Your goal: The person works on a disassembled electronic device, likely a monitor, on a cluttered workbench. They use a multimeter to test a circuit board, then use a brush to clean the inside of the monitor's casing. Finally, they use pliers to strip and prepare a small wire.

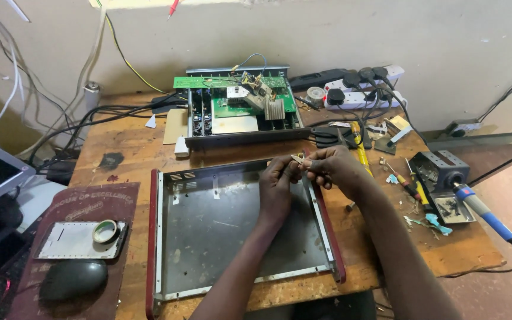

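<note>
Both my hands meet above the far edge of an empty grey metal chassis tray [208,237] with red side rails. My left hand [278,181] and my right hand [330,168] pinch a small pale part [297,158] between their fingertips. What the part is cannot be told. Behind the hands stands an open device chassis [238,127] with green circuit boards [226,83], a finned heat sink [274,109] and loose wires.
A soldering iron with a blue handle [484,212] rests in its stand [440,172] at right, beside screwdrivers [360,148]. Power strips [362,89] lie at the back. A tape roll [105,231], a mouse [73,280] and a red pad [84,201] sit at left.
</note>
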